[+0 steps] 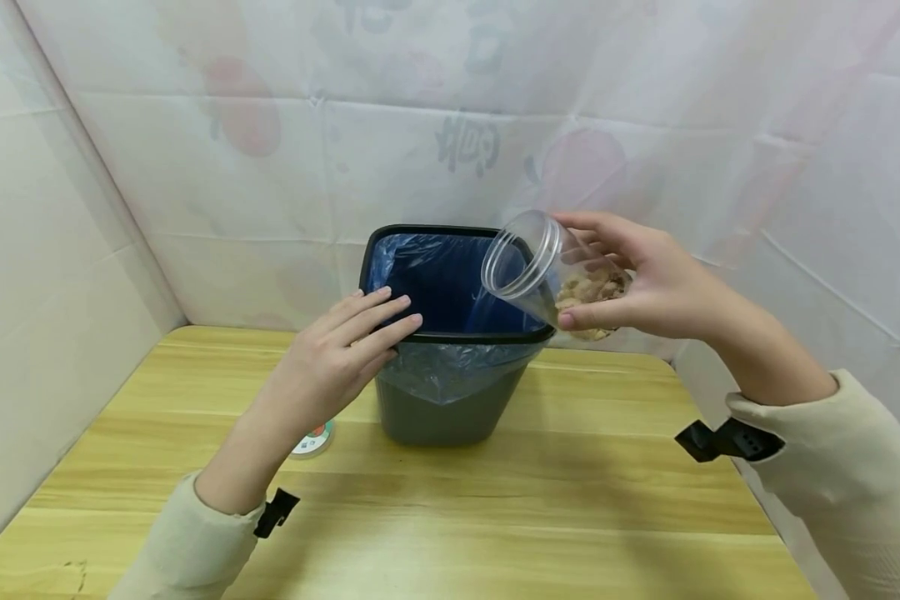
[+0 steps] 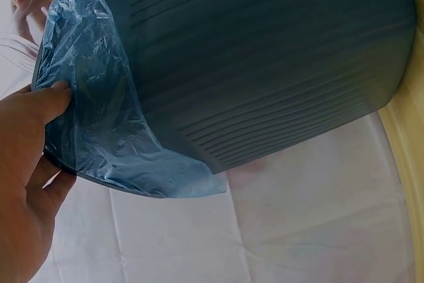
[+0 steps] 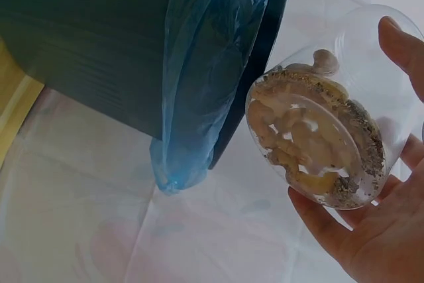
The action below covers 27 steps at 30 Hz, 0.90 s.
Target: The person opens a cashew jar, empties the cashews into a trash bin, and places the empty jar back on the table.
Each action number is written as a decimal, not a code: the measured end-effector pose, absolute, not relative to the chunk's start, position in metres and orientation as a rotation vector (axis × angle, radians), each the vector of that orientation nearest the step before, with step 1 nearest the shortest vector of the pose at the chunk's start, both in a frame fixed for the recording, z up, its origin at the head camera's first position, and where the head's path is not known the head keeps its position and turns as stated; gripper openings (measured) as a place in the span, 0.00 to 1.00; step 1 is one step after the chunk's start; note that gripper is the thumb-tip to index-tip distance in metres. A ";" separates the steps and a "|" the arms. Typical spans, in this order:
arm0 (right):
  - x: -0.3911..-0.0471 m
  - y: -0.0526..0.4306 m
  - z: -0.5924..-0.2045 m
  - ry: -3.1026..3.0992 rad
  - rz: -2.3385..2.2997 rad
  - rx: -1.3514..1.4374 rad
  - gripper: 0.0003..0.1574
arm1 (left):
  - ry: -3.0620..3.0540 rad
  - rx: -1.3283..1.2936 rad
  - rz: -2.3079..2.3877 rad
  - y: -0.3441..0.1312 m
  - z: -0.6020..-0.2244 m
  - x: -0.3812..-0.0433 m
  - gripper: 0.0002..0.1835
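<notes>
A dark grey trash bin [image 1: 438, 417] stands on the table, lined with a translucent blue plastic bag [image 2: 99, 117] folded over its rim. My left hand [image 1: 326, 350] grips the rim at the near left corner, its thumb outside on the bag and its fingers over the edge. In my right hand [image 1: 652, 279] is a clear plastic jar [image 1: 528, 254], lidless and tilted, its mouth pointing left over the bin's right rim. Tan, lumpy pieces [image 3: 298, 134] with dark crumbs lie in the bottom of the jar. The bin's floor is hidden in shadow.
Beside my left forearm, a flat round thing [image 1: 312, 442] with a white and coloured label lies partly hidden on the wood-grain table [image 1: 420, 533]. A pale printed cloth [image 1: 390, 150] hangs close behind the bin and along the sides.
</notes>
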State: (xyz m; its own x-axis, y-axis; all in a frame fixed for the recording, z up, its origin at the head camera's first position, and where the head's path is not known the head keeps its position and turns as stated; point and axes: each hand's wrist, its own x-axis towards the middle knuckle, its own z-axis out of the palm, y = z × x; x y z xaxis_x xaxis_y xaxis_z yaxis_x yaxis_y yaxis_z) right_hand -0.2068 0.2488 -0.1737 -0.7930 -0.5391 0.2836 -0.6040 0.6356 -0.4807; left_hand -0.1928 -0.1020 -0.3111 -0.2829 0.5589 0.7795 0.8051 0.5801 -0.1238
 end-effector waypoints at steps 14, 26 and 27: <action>-0.224 0.244 -0.171 -2.741 0.761 1.059 0.58 | -1.996 -1.083 -0.408 -0.101 -0.314 -0.191 0.29; -0.233 0.242 -0.170 -2.697 0.463 1.105 0.58 | -2.020 -1.084 -0.421 -0.093 -0.316 -0.192 0.29; -0.233 0.241 -0.169 -2.702 0.442 1.100 0.58 | -2.022 -1.085 -0.420 -0.093 -0.316 -0.193 0.29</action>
State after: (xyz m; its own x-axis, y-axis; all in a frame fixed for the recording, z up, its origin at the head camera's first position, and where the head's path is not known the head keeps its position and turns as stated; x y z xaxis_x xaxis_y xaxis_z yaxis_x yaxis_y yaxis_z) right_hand -0.2330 0.2414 -0.1692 -0.7063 -0.6482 0.2847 -0.7051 0.6800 -0.2010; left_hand -0.1925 -0.0925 -0.3163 -0.3252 0.5510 0.7686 0.8115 0.5799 -0.0724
